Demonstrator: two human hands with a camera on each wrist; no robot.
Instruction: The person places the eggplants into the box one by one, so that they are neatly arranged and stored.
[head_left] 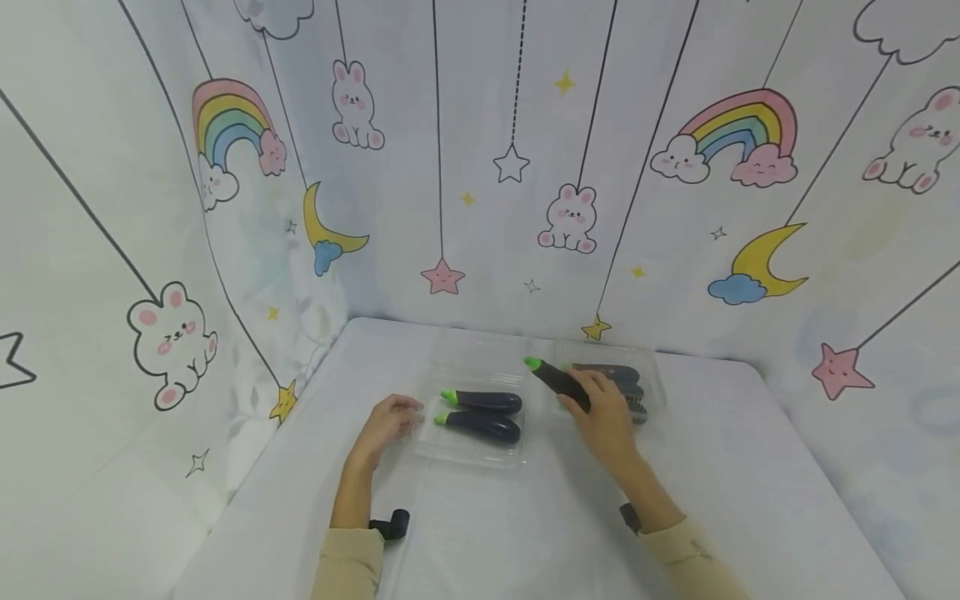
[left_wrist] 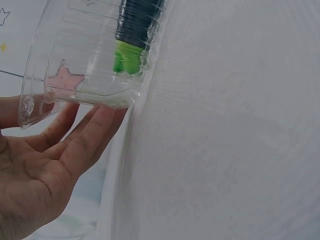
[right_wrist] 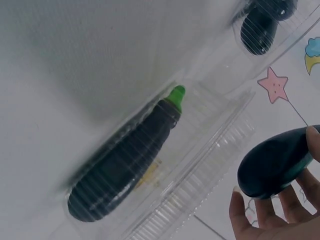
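My right hand (head_left: pixel 607 421) grips a dark purple eggplant (head_left: pixel 553 379) with a green stem. It is over the near-left part of the right clear plastic box (head_left: pixel 656 367), the stem pointing left. Another eggplant (right_wrist: pixel 122 160) lies inside that box; in the head view several dark shapes show there, hard to tell apart. My left hand (head_left: pixel 392 425) rests at the left side of the other clear plastic box (head_left: pixel 468 457), its fingers (left_wrist: pixel 90 135) touching the wall. Two eggplants lie side by side in this box, an upper one (head_left: pixel 487 402) and a lower one (head_left: pixel 483 427), stems left.
Both boxes stand near the back of a white-covered table (head_left: pixel 480 533). Behind the left box a clear plastic lid (head_left: pixel 480 354) appears to lie open. A patterned curtain (head_left: pixel 480 208) rises just behind the table and along its sides.
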